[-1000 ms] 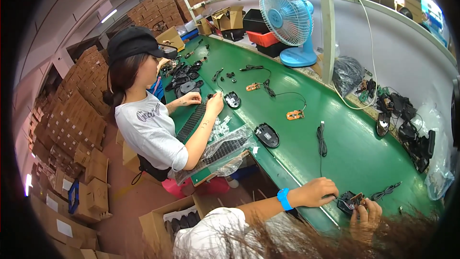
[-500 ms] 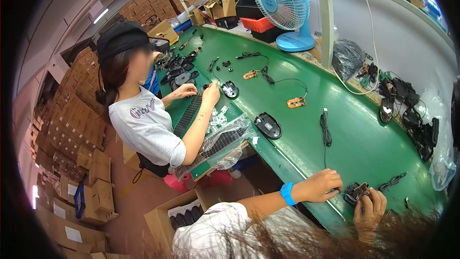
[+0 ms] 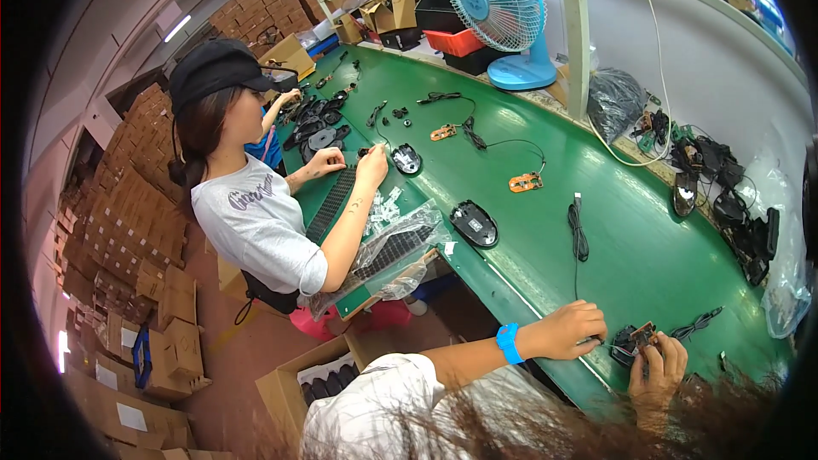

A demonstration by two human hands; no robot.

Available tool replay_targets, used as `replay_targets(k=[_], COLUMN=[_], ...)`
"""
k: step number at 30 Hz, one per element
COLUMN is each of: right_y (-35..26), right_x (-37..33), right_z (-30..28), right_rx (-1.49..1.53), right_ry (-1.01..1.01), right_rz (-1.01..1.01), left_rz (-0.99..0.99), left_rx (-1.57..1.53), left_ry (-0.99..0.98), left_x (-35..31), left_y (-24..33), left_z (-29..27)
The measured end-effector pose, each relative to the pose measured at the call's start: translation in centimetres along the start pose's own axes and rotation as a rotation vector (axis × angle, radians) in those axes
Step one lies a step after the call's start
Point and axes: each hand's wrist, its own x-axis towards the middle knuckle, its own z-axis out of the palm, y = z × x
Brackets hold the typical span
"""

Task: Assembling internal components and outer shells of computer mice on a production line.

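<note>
At the near right edge of the green bench, my left hand pinches a black cable, whose thin end runs on toward an opened mouse. My right hand holds a small brown circuit board between thumb and fingers. The board stands tilted over the black mouse shell, and the fingers partly hide both. Beyond my left hand lies the bundled part of the cable with its plug. Another black cable rests just right of my right hand.
A black mouse shell and an orange circuit board lie farther up the bench. To the left, a co-worker handles parts by a keyboard. A blue fan stands behind; black parts pile at right.
My hands stay almost in place at the mouse. Farther back, another person's arm now reaches out over the bench behind the co-worker in the cap. The view has shifted slightly.
</note>
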Motion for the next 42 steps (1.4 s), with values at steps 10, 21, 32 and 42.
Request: replay_targets(k=[10,21,32,42], right_y=[-0.3,0.4,1.2,1.0], right_x=[0.2,0.1,-0.3,-0.1], right_z=[0.1,1.2,1.5,1.6], right_rx=[0.009,0.117,0.287,0.316], right_ry=[0.004,0.095,0.099,0.117], right_rz=[0.002,0.109,0.204,0.178], left_rz=[-0.006,-0.206,-0.222,-0.158], left_rx=[-0.034,-0.187,-0.124,-0.108], left_ry=[-0.008,0.048,0.045,0.049], left_x=[-0.2,-0.3,0.2,-0.1], left_y=[0.1,0.7,0.7,1.2], left_z=[-0.1,-0.2,0.0,-0.2])
